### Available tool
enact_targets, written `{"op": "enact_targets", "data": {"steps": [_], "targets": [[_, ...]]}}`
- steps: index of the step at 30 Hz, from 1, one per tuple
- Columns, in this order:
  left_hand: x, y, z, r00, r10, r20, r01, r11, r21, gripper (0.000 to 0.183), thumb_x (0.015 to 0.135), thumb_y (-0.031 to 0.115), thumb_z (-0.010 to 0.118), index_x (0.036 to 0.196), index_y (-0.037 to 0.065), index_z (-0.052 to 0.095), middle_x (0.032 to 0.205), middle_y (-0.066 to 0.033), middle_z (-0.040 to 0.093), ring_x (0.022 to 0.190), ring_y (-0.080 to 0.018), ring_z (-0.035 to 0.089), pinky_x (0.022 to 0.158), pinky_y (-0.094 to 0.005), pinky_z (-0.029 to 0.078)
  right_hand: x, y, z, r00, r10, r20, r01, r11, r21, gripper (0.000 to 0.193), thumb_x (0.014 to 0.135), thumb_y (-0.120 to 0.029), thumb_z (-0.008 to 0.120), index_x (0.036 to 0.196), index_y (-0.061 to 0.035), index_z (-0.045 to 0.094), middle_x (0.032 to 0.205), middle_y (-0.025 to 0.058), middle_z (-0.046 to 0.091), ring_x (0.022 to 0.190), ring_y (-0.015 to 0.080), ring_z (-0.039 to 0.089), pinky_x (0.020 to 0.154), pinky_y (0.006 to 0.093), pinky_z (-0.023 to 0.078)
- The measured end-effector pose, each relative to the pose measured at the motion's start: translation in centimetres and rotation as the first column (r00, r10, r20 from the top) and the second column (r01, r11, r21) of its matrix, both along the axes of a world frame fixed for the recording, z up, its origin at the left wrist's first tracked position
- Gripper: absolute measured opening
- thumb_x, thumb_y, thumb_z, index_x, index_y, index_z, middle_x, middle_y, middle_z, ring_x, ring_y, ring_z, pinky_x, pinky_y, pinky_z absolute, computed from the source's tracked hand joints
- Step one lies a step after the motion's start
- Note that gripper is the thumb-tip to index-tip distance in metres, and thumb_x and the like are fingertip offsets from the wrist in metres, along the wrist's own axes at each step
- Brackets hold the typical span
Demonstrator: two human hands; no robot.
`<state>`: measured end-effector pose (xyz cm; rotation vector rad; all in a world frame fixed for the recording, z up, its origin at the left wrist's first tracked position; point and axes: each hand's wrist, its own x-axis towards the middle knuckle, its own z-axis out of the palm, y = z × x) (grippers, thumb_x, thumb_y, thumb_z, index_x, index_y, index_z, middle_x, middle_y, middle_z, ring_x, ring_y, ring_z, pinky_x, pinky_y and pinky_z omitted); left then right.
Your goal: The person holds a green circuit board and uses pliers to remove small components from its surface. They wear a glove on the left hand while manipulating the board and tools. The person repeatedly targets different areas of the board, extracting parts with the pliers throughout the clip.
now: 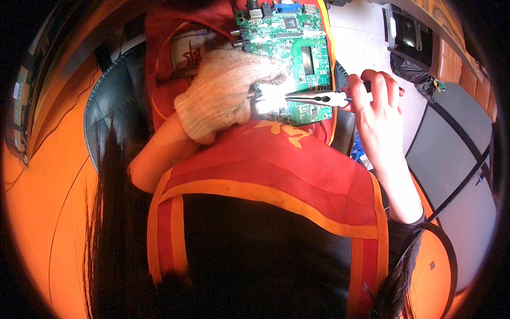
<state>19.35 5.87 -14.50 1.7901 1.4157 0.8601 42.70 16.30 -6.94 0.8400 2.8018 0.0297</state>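
A green circuit board (287, 50) lies over the lap of my red apron, with black and blue connectors along its far edge. My left hand (228, 87), in a beige knitted glove, is closed on the board's left side near its lower end. Bare, my right hand (378, 101) is wrapped round the handles of a pair of needle-nose pliers (321, 99). The pliers point left, and their tips reach the brightly lit lower part of the board. Glare there hides what, if anything, the tips grip.
A red apron (276, 165) with orange trim covers my lap. At the left is a dark padded chair seat (119, 101). To the right stand grey panels (457, 159), with a black plastic bag (417, 72) beyond them. A wooden edge (441, 16) curves along the far right.
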Motion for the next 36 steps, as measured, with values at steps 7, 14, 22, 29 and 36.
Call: {"op": "enact_targets", "data": {"steps": [7,14,22,29,36], "targets": [[-0.1,0.2,0.3,0.997,0.055,0.046,-0.054,0.998,-0.025,0.023,0.078,0.002,0.059,0.1,0.001,0.065,0.088,-0.0118,0.066,0.082,-0.0233,0.064,0.072,-0.0321,0.05,0.4,-1.1,0.5,0.969,0.093,0.231,-0.134,0.976,0.17,0.03,0.074,-0.015,0.066,0.1,-0.0102,0.054,0.094,0.0037,0.053,0.09,0.0179,0.056,0.071,0.0347,0.046],[0.3,-0.1,0.4,1.0,0.005,-0.016,-0.007,0.996,-0.084,0.045,0.064,0.001,0.062,0.108,0.007,0.063,0.105,-0.0124,0.063,0.096,-0.0301,0.059,0.084,-0.036,0.048,0.6,-1.4,1.0,0.983,-0.107,0.151,0.172,0.824,-0.539,0.025,0.083,-0.027,0.06,0.087,-0.0044,0.051,0.071,0.0112,0.059,0.066,0.0296,0.062,0.062,0.0389,0.047],[1.1,-0.1,0.1,0.975,0.047,0.218,0.012,0.964,-0.265,0.034,0.075,0.001,0.06,0.109,0.005,0.063,0.105,-0.0118,0.064,0.093,-0.023,0.062,0.08,-0.0302,0.05,2.3,-2.3,0.7,0.762,-0.5,0.413,0.311,-0.277,-0.909,0.021,0.088,-0.019,0.058,0.097,-0.0013,0.053,0.087,0.0168,0.061,0.087,0.023,0.061,0.076,0.0334,0.045],[1.0,-0.4,-1.2,0.861,0.214,0.461,-0.08,0.953,-0.294,0.034,0.075,-0.002,0.055,0.108,0.002,0.063,0.102,-0.0127,0.065,0.09,-0.0266,0.063,0.081,-0.0343,0.05,6.2,-3.1,0.4,0.347,-0.611,0.711,0.134,-0.719,-0.682,0.015,0.077,0.003,0.055,0.089,-0.0047,0.048,0.088,-0.0011,0.046,0.077,0.0084,0.044,0.07,0.0219,0.035],[1.3,-0.5,-2.0,0.747,0.43,0.507,-0.178,0.864,-0.471,0.04,0.07,-0.005,0.052,0.108,0.004,0.063,0.103,-0.0145,0.065,0.092,-0.0314,0.062,0.084,-0.0356,0.049,5.5,-3.5,1.4,0.442,-0.676,0.589,0.211,-0.56,-0.801,0.027,0.079,0.007,0.052,0.106,-0.0002,0.052,0.094,0.001,0.052,0.086,0.0103,0.047,0.08,0.0234,0.037]]}}
